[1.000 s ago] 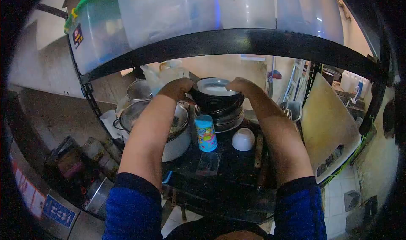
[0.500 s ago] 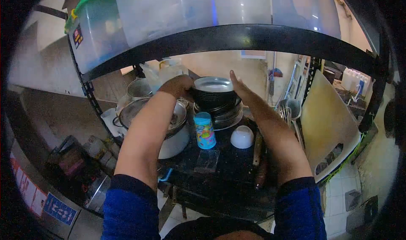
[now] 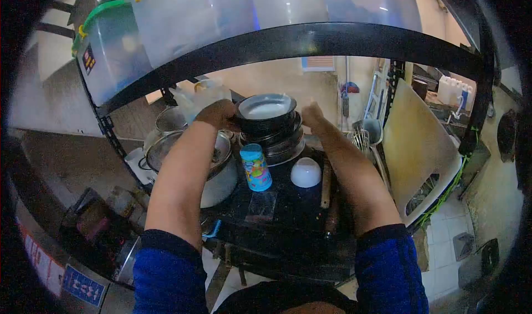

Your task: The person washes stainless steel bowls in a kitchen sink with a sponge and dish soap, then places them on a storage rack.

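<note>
A tall stack of dark bowls or plates (image 3: 267, 127) with a pale, shiny inside on top stands at the back of the black shelf surface. My left hand (image 3: 219, 114) is at the stack's left side, its fingers partly hidden behind the rim. On the right side, my right hand (image 3: 313, 114) is beside the stack with its fingers bent; what they hold, if anything, is hidden. In front of the stack stand a blue patterned container (image 3: 256, 168) and, to its right, a white bowl (image 3: 306, 173) turned upside down.
A large pot (image 3: 220, 188) with a strainer stands at left. Whisks (image 3: 361, 139) and a ladle are at right, beside a large yellowish board (image 3: 418, 142). A black shelf beam (image 3: 310, 39) with plastic bins crosses above.
The view has shifted, so things sit further left. My right hand's raised thumb and fingers have drawn in, and the hand is now slightly off the top bowl's rim.
</note>
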A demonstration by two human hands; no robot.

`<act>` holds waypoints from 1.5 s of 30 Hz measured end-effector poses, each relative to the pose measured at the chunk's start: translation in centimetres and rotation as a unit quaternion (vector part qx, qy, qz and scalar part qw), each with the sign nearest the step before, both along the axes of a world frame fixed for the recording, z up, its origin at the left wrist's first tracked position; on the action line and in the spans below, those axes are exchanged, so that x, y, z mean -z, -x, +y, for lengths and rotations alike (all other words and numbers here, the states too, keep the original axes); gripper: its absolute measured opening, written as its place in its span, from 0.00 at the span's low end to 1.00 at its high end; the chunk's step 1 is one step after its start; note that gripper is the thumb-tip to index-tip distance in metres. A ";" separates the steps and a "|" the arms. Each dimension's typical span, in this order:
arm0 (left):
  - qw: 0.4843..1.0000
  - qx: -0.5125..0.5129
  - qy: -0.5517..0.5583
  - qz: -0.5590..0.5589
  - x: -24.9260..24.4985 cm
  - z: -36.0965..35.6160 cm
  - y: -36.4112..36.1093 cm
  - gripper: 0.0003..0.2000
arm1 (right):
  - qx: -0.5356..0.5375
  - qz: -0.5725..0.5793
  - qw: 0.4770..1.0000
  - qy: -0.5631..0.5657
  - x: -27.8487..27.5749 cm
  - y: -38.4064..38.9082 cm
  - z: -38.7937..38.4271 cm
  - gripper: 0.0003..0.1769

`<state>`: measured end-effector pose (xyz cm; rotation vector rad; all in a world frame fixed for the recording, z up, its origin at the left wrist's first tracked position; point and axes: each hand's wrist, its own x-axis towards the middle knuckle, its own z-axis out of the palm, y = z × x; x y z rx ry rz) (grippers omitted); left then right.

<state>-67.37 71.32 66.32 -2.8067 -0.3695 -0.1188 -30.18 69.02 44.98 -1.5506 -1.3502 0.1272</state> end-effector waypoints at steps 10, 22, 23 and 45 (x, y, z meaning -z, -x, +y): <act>0.995 0.096 -0.012 0.022 1.9 4.8 -2.2 0.14 | 0.191 -0.204 0.933 0.229 -5.8 7.8 -6.6 0.13; 0.916 0.024 0.400 -0.020 0.7 3.9 -2.4 0.15 | 0.072 -0.639 0.744 0.181 -5.2 6.3 -7.0 0.18; 0.947 -0.009 0.322 0.001 1.0 2.7 -2.5 0.16 | 0.073 -0.606 0.762 0.215 -4.5 5.9 -6.5 0.18; 0.905 -0.026 0.414 -0.098 3.3 8.1 -3.4 0.25 | -0.050 0.354 0.934 -0.003 -3.7 -3.1 -4.0 0.23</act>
